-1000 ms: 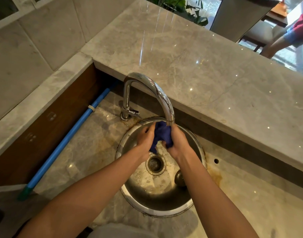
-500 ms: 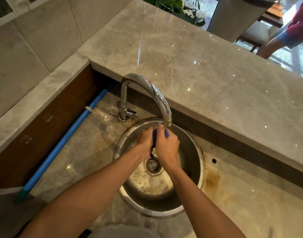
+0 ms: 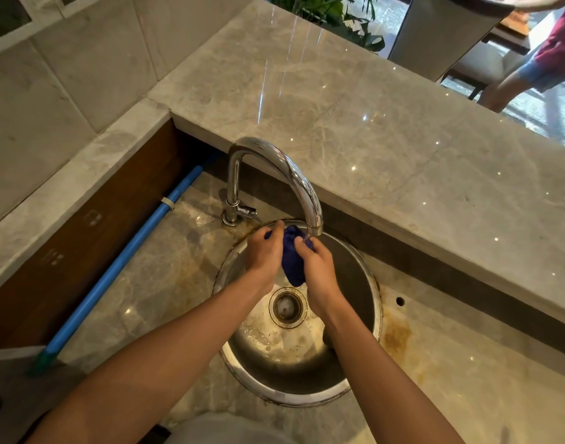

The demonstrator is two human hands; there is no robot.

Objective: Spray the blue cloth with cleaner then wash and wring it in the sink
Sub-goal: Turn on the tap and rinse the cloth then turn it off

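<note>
The blue cloth is bunched between my two hands over the round steel sink. My left hand grips its left side and my right hand grips its right side. Both hold it just under the spout of the chrome tap, where water runs onto the cloth's top. A fold of cloth hangs down between my palms above the drain. Most of the cloth is hidden by my fingers.
A raised marble counter runs behind the sink. A blue pipe lies along the wooden wall at left. A stained lower counter surrounds the basin. A person stands at the far right beyond the counter.
My hands have parted a little and moved up toward the spout, so more of the cloth shows between them than half a second ago.
</note>
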